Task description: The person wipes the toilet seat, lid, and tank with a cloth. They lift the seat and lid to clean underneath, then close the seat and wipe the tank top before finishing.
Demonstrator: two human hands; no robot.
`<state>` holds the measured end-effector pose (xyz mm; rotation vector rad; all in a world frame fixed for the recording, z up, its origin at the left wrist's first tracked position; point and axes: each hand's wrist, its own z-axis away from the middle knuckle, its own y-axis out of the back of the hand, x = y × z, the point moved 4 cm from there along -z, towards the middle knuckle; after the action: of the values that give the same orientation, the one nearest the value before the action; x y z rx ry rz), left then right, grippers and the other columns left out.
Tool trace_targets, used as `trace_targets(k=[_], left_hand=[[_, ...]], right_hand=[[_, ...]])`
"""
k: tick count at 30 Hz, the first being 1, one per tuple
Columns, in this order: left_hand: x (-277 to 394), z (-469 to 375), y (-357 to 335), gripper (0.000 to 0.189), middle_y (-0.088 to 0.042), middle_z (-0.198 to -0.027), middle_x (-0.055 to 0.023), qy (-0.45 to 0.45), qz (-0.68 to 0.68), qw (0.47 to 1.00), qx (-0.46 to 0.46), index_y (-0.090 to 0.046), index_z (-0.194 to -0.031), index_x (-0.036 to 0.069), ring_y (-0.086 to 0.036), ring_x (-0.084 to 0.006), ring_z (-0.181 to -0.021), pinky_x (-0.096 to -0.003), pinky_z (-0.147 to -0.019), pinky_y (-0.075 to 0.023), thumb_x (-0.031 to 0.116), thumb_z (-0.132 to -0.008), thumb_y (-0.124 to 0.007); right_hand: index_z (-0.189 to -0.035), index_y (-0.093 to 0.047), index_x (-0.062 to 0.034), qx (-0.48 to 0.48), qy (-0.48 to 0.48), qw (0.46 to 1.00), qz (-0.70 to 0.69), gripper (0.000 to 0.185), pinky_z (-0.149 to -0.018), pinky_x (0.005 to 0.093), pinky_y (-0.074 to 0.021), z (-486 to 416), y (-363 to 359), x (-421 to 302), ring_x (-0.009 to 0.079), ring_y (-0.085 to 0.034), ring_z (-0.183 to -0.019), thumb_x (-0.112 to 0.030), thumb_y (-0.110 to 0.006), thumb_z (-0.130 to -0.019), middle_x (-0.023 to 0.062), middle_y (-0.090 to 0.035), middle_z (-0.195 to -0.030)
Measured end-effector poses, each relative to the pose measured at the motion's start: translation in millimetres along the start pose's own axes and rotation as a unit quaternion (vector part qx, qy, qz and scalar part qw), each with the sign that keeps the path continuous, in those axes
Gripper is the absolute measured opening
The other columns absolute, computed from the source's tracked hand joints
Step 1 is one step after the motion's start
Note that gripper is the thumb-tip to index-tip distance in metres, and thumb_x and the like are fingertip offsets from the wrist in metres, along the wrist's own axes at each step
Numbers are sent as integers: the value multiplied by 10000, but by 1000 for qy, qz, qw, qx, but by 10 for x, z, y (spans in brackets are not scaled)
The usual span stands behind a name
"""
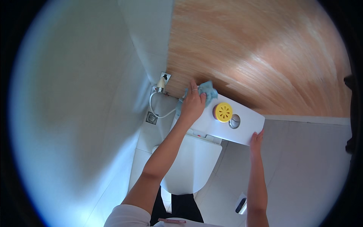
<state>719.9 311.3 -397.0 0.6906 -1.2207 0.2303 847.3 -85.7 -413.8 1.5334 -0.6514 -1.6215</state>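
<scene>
My left hand, a ring on one finger, presses a light blue cloth on the left end of the white toilet cistern lid. The cloth bunches out on both sides of the hand. My right hand touches the cistern's right front corner, its thumb on the edge. Between the hands, a round container with a yellow slotted lid stands beside the chrome flush button, overlapping its edge in this view. The closed white toilet seat lid lies below the cistern.
Wood-patterned wall rises behind the cistern. A wall socket holds a plug, near a white hose or cable that curves toward the cistern. A square floor drain lies at the left. A metal-and-white fixture is at the lower right.
</scene>
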Motion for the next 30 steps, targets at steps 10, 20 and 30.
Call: trace_targets(k=[10,20,30], left_hand=[[243,881,220,638,-400,-1363,-352,81,-34,996,25,-175,-1458,-74,-413,-472,-1259,-459,-1044,-366,45,-908,-476],[498,2110,46,717,-559,-1320,-153,66,154,985,49,-336,-1467,61,-554,-247,-1184,-318,-1035,-393,-105,-773,-406],[1497,912,-412,865,-194,-1529,-173,-212,-338,917,-23,-399,-1421,258,-266,-477,-1342,-584,-1030,-320,182,-665,-813]], right_hand=[[-1457,-203,62,27,-31,999,28,690,-1092,449,-298,117,-25,-349,420,-413,-1271,-291,-495,-941,306,-400,-1389],[-1453,-313,-27,92,123,985,-74,597,-1084,453,-325,1268,580,-1401,362,-366,-1309,-304,-495,-957,217,-395,-1407],[-1329,-470,-12,64,38,924,-374,453,-988,413,-433,212,743,-873,323,-564,-1103,-271,-512,-959,177,-572,-1240]])
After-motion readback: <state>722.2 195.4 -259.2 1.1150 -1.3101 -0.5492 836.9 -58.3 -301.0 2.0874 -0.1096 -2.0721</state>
